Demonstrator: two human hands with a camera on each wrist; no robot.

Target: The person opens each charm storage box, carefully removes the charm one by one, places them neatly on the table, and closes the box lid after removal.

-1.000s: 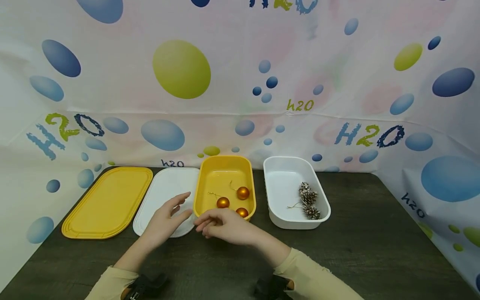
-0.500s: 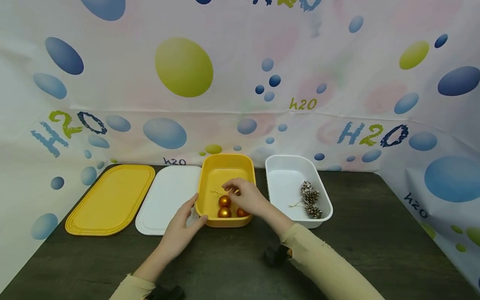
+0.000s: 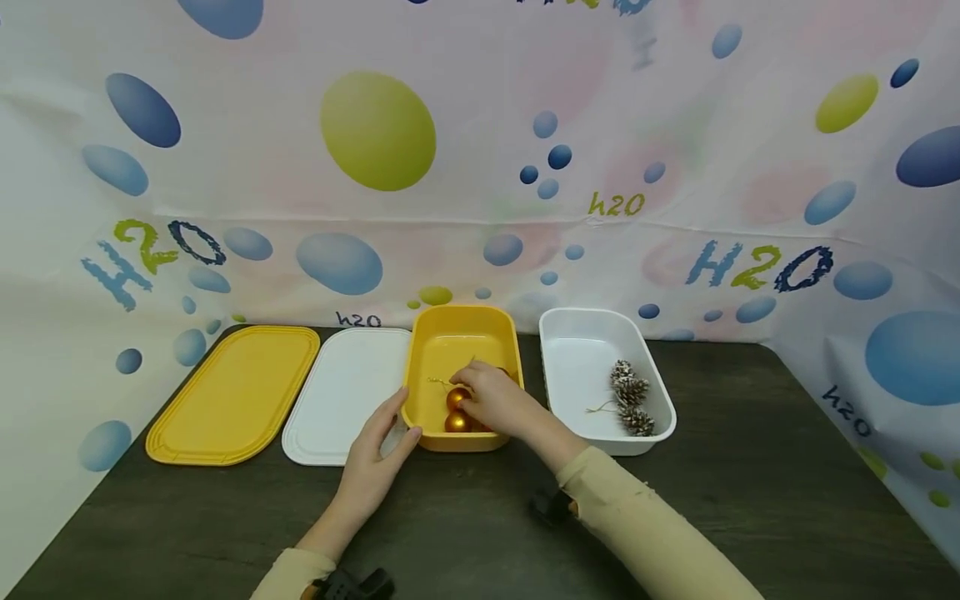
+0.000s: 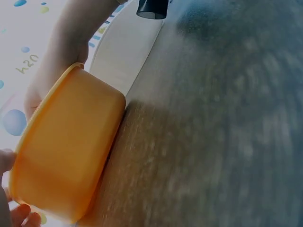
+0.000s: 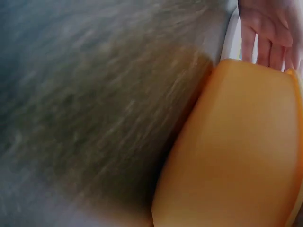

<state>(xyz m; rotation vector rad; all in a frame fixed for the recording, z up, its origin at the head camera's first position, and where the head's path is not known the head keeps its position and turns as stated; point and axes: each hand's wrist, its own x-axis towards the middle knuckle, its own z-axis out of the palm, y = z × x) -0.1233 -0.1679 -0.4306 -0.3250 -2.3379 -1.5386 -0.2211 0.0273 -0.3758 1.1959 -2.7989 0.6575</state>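
In the head view, a yellow tub point(image 3: 461, 442) stands on the dark table, holding orange-gold Christmas baubles point(image 3: 458, 422) with gold hanging loops. My left hand point(image 3: 372, 458) rests at the tub's near left corner, thumb on the front rim and fingers along the side. The right wrist view shows the fingers point(image 5: 263, 49) of that hand lying straight by the tub wall. My right hand point(image 3: 498, 404) reaches over the tub's right rim, fingertips right at the rear bauble point(image 3: 457, 397). I cannot tell whether it pinches that bauble. The hand hides part of the contents.
A white tub point(image 3: 607, 447) with snowy-tipped pine cones point(image 3: 631, 392) stands to the right. On the left lie a white lid point(image 3: 337, 392) and a yellow lid point(image 3: 232, 396). A patterned curtain point(image 3: 450, 125) hangs along the table's back edge.
My left hand came right from over the white lid to the tub's corner. My right hand went from the tub's front edge into it, then lower over the baubles. The view shifted slightly.
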